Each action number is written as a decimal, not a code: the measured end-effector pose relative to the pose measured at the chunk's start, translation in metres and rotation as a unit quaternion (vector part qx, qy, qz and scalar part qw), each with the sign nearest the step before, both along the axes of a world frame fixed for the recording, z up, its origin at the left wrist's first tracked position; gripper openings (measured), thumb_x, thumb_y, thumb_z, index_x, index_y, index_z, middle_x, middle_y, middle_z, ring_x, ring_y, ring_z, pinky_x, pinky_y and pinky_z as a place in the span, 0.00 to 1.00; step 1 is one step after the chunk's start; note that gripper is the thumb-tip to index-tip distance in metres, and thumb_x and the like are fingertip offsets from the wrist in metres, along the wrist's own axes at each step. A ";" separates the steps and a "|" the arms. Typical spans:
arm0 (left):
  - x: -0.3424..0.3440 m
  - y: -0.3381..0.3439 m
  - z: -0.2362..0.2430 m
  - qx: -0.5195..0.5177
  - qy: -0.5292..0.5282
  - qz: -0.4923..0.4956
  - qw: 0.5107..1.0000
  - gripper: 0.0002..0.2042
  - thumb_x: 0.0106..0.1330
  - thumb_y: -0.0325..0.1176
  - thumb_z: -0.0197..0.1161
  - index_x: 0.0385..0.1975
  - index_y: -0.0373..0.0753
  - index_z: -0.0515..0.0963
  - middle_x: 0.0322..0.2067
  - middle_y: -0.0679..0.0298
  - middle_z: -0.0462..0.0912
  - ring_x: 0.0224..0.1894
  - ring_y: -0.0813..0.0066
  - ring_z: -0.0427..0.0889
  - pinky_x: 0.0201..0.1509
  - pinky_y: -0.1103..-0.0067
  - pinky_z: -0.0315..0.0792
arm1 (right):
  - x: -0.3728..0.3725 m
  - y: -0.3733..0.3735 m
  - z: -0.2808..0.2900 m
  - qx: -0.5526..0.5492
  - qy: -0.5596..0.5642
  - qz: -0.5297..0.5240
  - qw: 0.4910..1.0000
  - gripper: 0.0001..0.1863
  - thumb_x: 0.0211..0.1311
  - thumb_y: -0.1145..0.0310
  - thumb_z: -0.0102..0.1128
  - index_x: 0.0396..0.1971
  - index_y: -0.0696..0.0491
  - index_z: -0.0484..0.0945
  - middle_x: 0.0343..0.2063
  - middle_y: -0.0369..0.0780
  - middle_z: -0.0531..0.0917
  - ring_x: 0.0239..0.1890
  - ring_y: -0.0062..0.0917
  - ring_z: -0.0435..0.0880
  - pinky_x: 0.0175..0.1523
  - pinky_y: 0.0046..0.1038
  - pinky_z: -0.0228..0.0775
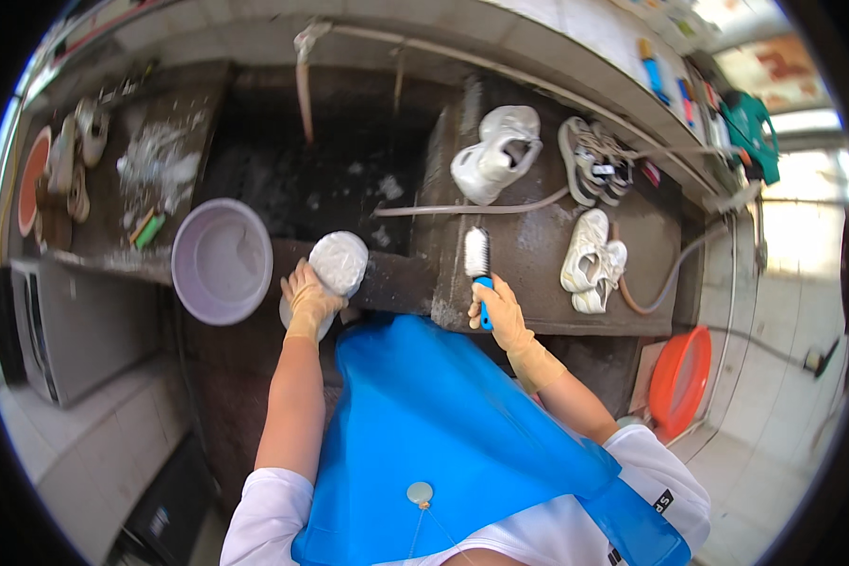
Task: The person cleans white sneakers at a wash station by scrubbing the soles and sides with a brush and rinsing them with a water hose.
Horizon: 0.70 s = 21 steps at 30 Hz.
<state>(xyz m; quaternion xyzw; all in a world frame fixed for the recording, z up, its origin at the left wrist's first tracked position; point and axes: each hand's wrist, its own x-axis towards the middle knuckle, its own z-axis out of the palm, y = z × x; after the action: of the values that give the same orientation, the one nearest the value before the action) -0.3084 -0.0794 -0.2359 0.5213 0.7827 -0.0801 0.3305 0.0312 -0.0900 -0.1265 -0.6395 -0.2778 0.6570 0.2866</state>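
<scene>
My left hand [311,300], in a pale rubber glove, is closed round a white shoe [339,261] at the edge of the sink. Its rounded end points up and away from me, and the glove hides its middle. In my right hand [504,314], gloved the same way, is a scrub brush [478,253] with a blue handle and white bristles. The brush is apart from the shoe, over the front edge of the stone counter. Left of my left hand stands a pale purple basin [222,304] with cloudy water in it.
On the right counter [538,274] lie a white shoe [500,156], a grey-black pair [596,162] and a white pair [591,261]. A hose [472,210] crosses it. Several shoes [87,141] and a green brush [148,229] sit at left. An orange basin [681,377] stands lower right.
</scene>
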 end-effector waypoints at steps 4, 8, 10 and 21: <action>0.003 0.012 0.008 -0.063 0.004 -0.025 0.998 0.61 0.35 0.45 0.82 0.70 0.37 0.46 0.72 0.55 0.52 0.75 0.58 0.49 0.78 0.60 0.34 | 0.023 -0.026 0.010 -0.004 0.048 -0.117 0.992 0.13 0.66 0.63 0.58 0.44 0.56 0.74 0.28 0.37 0.77 0.28 0.23 0.79 0.31 0.27 0.75; -0.010 0.019 0.028 -0.085 -0.045 -0.031 0.995 0.43 0.38 0.47 0.78 0.57 0.35 0.69 0.57 0.51 0.75 0.62 0.55 0.73 0.67 0.62 0.65 | 0.018 -0.048 -0.012 -0.012 0.132 -0.182 0.974 0.08 0.64 0.66 0.61 0.36 0.54 0.75 0.26 0.38 0.78 0.28 0.26 0.80 0.30 0.29 0.74; -0.005 0.015 0.035 -0.046 -0.035 -0.034 0.998 0.41 0.37 0.47 0.77 0.55 0.34 0.72 0.55 0.50 0.77 0.62 0.54 0.73 0.64 0.60 0.67 | 0.013 -0.056 -0.003 -0.012 0.171 -0.204 0.964 0.05 0.62 0.71 0.61 0.34 0.53 0.74 0.25 0.37 0.76 0.28 0.27 0.79 0.29 0.30 0.69; -0.115 -0.053 0.130 0.379 -0.387 0.120 0.832 0.43 0.29 0.35 0.83 0.52 0.33 0.70 0.45 0.53 0.80 0.50 0.60 0.81 0.57 0.69 0.74 | -0.082 0.016 -0.045 0.429 -0.349 0.397 0.733 0.11 0.60 0.67 0.63 0.35 0.58 0.77 0.26 0.43 0.81 0.25 0.29 0.82 0.31 0.33 0.75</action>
<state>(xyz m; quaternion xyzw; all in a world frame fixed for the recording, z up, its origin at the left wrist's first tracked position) -0.4230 -0.1322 -0.1059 0.4961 0.6161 0.4711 0.3902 -0.0504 -0.0740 -0.1718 -0.4646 -0.8392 0.2530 0.1263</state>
